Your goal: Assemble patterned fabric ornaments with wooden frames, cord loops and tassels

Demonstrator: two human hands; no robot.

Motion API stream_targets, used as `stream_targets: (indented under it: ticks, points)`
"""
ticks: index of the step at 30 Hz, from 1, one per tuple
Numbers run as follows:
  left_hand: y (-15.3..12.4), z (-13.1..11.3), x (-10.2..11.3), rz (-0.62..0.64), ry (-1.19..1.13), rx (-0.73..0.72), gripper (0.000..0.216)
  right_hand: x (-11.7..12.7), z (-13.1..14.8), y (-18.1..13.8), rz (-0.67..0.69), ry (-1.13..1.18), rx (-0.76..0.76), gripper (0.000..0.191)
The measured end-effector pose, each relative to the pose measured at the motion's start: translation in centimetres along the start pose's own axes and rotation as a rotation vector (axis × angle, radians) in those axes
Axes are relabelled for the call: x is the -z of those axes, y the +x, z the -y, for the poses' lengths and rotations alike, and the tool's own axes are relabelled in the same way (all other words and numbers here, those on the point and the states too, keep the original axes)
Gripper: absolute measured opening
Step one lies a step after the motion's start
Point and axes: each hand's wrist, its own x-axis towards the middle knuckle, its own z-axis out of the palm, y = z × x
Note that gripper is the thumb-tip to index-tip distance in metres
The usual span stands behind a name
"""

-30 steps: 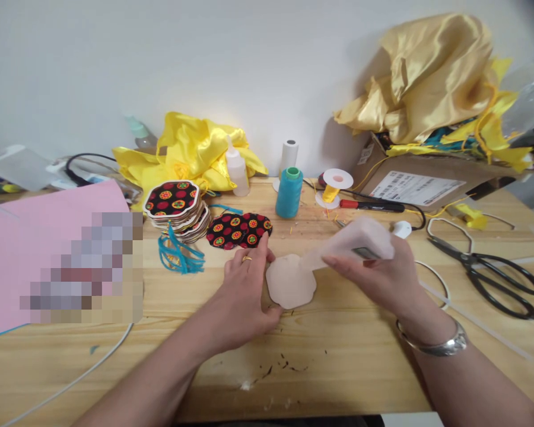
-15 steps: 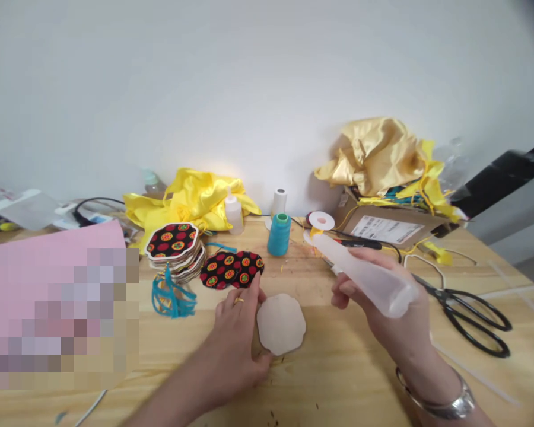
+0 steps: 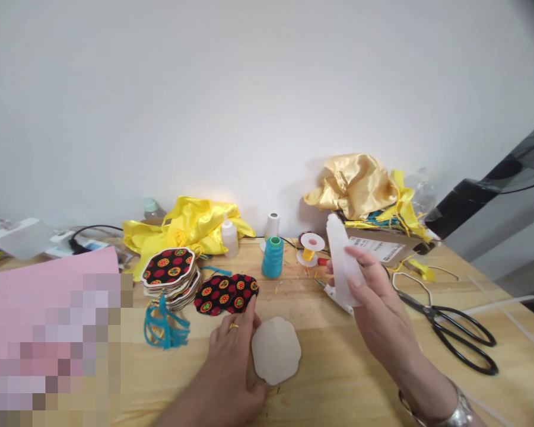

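My right hand [image 3: 380,308] is closed around a whitish translucent squeeze bottle [image 3: 343,267], held nearly upright above the table. My left hand [image 3: 231,353] rests on the wood with thumb and index finger apart, at the left edge of a pale scallop-edged board piece [image 3: 276,351]. Its index fingertip reaches the black fabric with red and orange flower prints [image 3: 226,293]. Left of the fabric is a stack of scalloped pieces [image 3: 169,270], the top one covered in the same print. Teal ribbon strips [image 3: 167,326] lie in front of that stack.
Behind are a teal thread cone [image 3: 273,258], a white spool [image 3: 312,243], a second bottle [image 3: 229,237] and yellow satin [image 3: 182,225]. Black-handled scissors [image 3: 465,332] lie right, near a cardboard box [image 3: 382,246] with gold satin [image 3: 360,184]. A pink sheet [image 3: 48,284] occupies the left.
The squeeze bottle has swung from a slant pointing left to nearly upright in my right hand. My left hand stays beside the board piece. The whole view has tilted up slightly.
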Motion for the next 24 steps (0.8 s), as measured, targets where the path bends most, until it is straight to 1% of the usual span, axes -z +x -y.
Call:
stream_targets:
  ticks: [1,3,4,5,8,10,12,15,17,18,20,22,24]
  points:
    - [0.0,0.0,0.0,-0.001,0.001,-0.002,0.098,-0.2,0.1,0.2,-0.023,0.065,-0.019,0.050]
    - [0.1,0.1,0.0,-0.003,0.007,0.001,0.098,-0.6,0.4,0.6,-0.046,0.264,-0.090,0.071]
    - [0.1,0.1,0.0,-0.002,0.010,0.003,0.098,-0.7,0.5,0.8,-0.040,0.325,-0.111,0.074]
    - [0.1,0.1,-0.1,0.002,0.012,0.004,0.097,-0.9,0.6,1.0,-0.020,0.362,-0.138,0.071]
    - [-0.1,0.1,-0.1,0.021,0.011,0.010,0.098,-1.6,1.1,1.5,0.076,0.379,-0.217,0.044]
    - [-0.2,0.1,-0.1,0.008,0.008,0.012,0.098,-2.6,1.8,2.1,0.116,0.334,-0.200,0.032]
    - [-0.2,0.2,-0.1,-0.061,0.004,-0.016,0.096,-4.0,2.6,2.9,0.120,0.212,-0.109,0.026]
    - [0.0,0.5,0.0,-0.236,0.006,-0.065,0.087,-6.9,3.7,3.9,0.079,-0.109,0.084,0.021]
    - [0.2,0.6,0.2,-0.343,0.018,-0.064,0.075,-9.1,3.9,4.4,0.080,-0.270,0.173,0.017]
    - [0.4,0.6,0.3,-0.379,0.025,-0.056,0.068,-10.3,3.7,4.5,0.113,-0.349,0.203,0.014]
    - [0.6,0.6,0.4,-0.416,0.035,-0.040,0.054,-12.4,3.2,4.7,0.176,-0.531,0.239,0.013]
    - [0.7,0.5,0.6,-0.413,0.050,-0.026,0.045,-14.2,2.3,5.0,0.231,-0.708,0.232,0.014]
    - [0.7,0.4,0.7,-0.398,0.072,-0.018,0.040,-15.6,1.3,5.5,0.245,-0.798,0.203,0.014]
